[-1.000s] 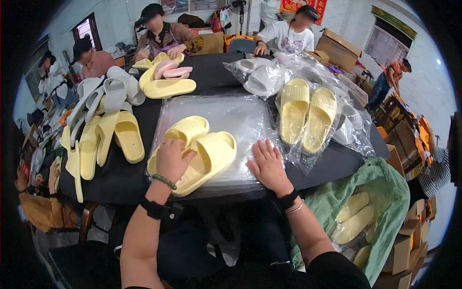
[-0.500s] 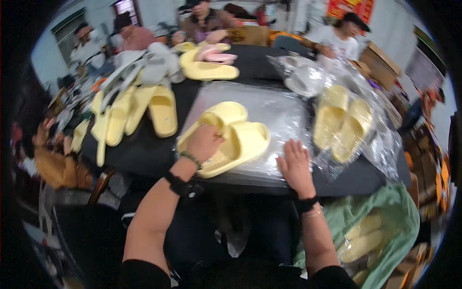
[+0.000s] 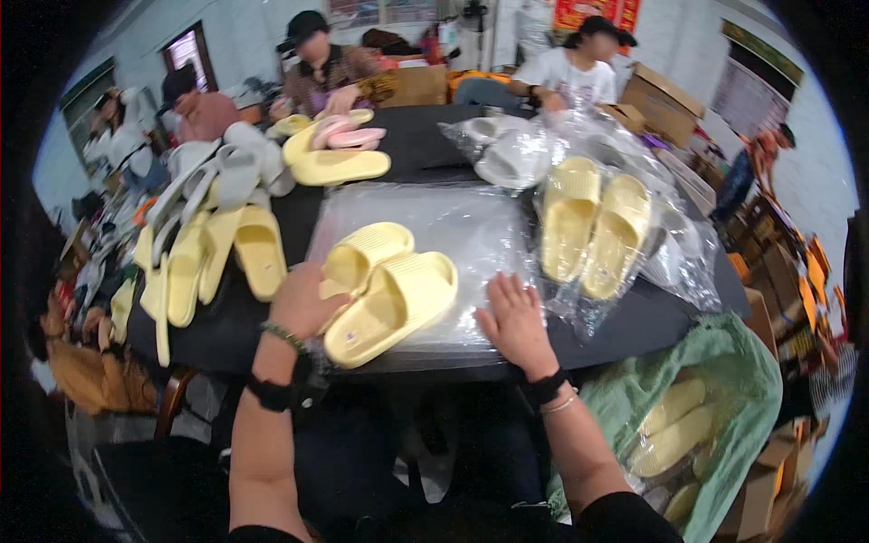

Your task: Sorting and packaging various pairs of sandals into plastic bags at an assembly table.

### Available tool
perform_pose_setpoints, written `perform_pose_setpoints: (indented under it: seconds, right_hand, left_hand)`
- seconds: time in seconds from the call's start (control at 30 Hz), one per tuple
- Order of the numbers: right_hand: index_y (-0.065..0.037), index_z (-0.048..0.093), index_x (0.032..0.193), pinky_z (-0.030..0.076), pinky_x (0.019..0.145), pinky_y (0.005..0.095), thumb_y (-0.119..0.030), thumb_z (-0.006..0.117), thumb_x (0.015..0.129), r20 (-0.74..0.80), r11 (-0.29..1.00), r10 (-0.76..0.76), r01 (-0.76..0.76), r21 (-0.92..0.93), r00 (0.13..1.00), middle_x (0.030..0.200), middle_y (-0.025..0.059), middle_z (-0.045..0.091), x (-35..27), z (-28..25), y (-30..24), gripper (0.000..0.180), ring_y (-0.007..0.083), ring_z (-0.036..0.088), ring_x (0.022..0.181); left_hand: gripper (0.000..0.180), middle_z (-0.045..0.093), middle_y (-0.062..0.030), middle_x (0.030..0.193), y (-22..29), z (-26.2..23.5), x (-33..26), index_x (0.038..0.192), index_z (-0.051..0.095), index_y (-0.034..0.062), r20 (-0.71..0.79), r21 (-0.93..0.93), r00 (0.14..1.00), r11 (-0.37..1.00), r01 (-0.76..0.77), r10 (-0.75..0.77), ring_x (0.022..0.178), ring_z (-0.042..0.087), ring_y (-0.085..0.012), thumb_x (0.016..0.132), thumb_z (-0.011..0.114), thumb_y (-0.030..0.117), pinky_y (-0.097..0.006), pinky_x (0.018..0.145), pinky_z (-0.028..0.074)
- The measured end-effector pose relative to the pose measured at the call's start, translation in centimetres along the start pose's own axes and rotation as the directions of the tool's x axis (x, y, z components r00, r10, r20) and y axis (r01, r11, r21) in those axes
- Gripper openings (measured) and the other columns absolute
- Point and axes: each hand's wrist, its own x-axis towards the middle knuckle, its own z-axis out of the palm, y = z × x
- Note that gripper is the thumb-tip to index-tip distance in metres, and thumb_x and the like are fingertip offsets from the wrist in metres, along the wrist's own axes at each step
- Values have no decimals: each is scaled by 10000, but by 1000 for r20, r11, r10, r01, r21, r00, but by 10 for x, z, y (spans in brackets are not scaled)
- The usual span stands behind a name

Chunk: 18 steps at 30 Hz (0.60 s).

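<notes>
A pair of pale yellow slippers (image 3: 391, 309) lies side by side in front of me, ribbed straps pointing away and to the right. They rest on a stack of clear plastic bags (image 3: 462, 217). My left hand (image 3: 305, 303) is closed at the heel end of the left slipper, its thumb on the inner side; the other fingers are partly hidden. Flat on the bags, to the right of the pair, lies my right hand (image 3: 518, 321) with its fingers spread and nothing in it.
Loose yellow slippers (image 3: 258, 253) and grey slippers (image 3: 237, 176) crowd the black table's (image 3: 444, 140) left side. Bagged yellow slippers (image 3: 597, 222) lie at right. A green sack (image 3: 733, 380) with bagged slippers stands lower right. Across the table, a person (image 3: 330, 77) handles pink slippers (image 3: 348, 136).
My left hand has moved from on top of the pair to the left slipper's heel end. The slippers now sit more evenly side by side. The view has tilted up and swung right.
</notes>
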Motion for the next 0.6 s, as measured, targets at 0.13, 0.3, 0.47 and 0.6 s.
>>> perform_pose_setpoints:
  seconds: [0.13,0.3,0.47,0.6]
  right_hand:
    - [12,510,1309,257,1118,537,-410,509,950,-17,999,-35,35,16,999,1396,222,487,3,1,-7,553,400,397,1345]
    - [5,498,1326,223,1134,528,-337,562,929,64,998,23,-27,60,998,1433,201,454,1,-4,-3,528,392,371,1363]
    - [-6,454,1394,176,1162,505,-333,490,972,97,999,44,-43,-10,994,1478,211,406,-8,-5,1,535,385,302,1413]
    - [8,456,1387,215,1141,513,-327,486,974,102,1000,3,-2,-12,995,1458,221,424,-5,1,-8,533,392,319,1399]
  left_hand:
    - [561,682,-184,812,-6,-35,-10,867,665,23,258,323,924,927,193,-282,814,673,-352,643,797,520,-427,712,527]
    - [767,684,-197,920,-17,-20,-36,931,652,28,370,169,922,984,50,-110,883,666,-365,528,805,662,-441,745,522]
    - [933,680,-218,982,9,-19,-46,1155,521,0,471,218,875,976,12,-116,930,671,-371,536,831,625,-445,797,533]
    - [987,686,-202,975,10,-10,-56,1228,457,-27,480,215,865,976,41,-142,940,672,-359,523,884,515,-425,789,541]
